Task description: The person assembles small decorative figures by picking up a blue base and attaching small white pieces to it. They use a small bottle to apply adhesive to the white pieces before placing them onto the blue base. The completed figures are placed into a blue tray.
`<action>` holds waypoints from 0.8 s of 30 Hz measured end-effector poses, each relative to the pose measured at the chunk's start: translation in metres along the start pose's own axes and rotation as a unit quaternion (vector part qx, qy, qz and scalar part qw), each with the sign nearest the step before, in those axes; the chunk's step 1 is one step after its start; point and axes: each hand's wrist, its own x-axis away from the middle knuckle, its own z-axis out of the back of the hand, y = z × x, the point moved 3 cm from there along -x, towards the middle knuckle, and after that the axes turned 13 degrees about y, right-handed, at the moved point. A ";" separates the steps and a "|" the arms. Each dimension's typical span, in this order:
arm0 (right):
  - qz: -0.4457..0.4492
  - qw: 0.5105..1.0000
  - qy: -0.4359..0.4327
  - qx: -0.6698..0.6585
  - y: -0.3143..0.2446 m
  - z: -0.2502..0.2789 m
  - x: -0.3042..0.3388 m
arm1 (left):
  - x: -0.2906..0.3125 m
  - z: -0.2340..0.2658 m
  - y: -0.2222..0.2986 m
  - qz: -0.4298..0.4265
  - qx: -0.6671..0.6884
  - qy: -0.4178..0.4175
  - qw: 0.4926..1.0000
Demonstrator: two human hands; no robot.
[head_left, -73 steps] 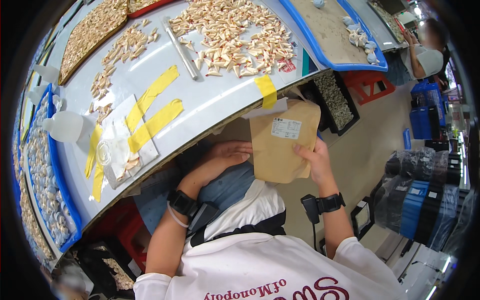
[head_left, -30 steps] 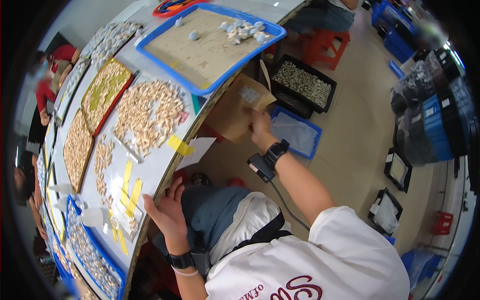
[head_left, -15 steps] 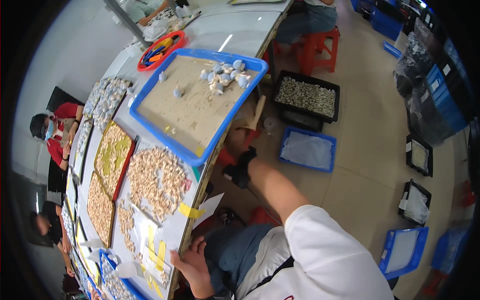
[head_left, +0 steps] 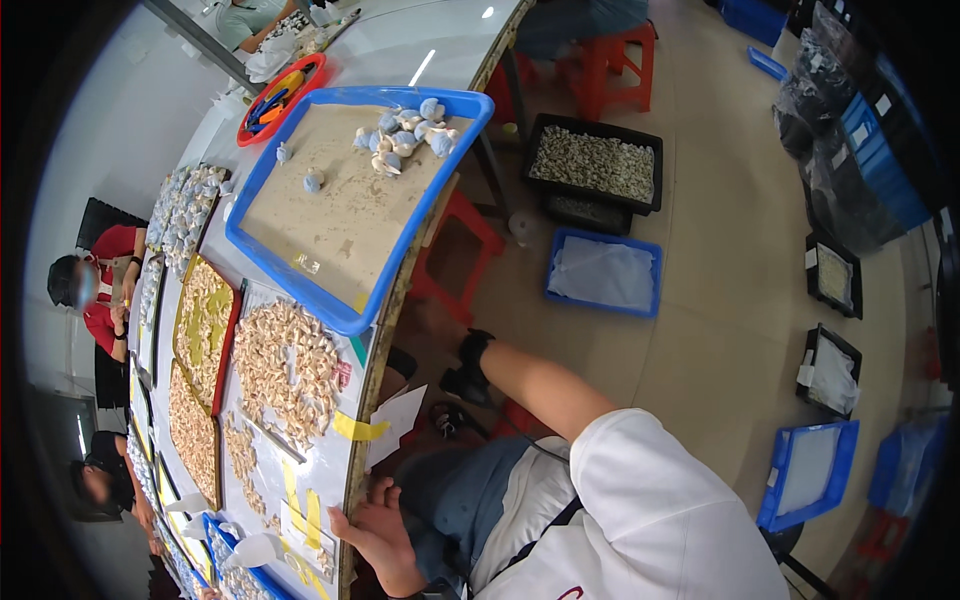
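My left hand (head_left: 378,528) rests at the near table edge, thumb apart from loosely bent fingers, with nothing seen in it. Beside it, strips of yellow tape (head_left: 312,520) lie on the white table. My right arm reaches down beside the table, a black band (head_left: 468,368) around its wrist. My right hand (head_left: 436,318) is dark and smeared near a red stool (head_left: 455,262); its fingers cannot be made out. Above it, a blue-rimmed tray (head_left: 350,200) juts over the table edge, holding several blue-and-cream round pieces (head_left: 405,135).
Small cream pieces (head_left: 285,360) are heaped on the table beside filled trays (head_left: 195,430). A red basket (head_left: 275,105) holds tools. On the floor stand a black crate of greyish pieces (head_left: 595,165) and a blue tray (head_left: 603,275). Two people sit across the table; others sit farther along.
The view has shifted, moving the table leftward and upward. My right hand has moved lower; the tan piece seen by it earlier no longer shows there. The left hand stays by the edge.
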 end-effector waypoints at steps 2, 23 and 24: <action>-0.032 0.999 0.017 0.010 0.006 0.006 0.020 | 0.002 -0.003 0.000 -0.001 -0.002 0.007 1.000; -0.305 0.926 0.223 -0.001 0.069 0.108 0.147 | 0.011 -0.015 0.003 -0.009 0.087 -0.037 0.995; -0.302 0.928 0.219 -0.002 0.069 0.110 0.147 | 0.011 -0.015 0.002 -0.005 0.087 -0.038 0.995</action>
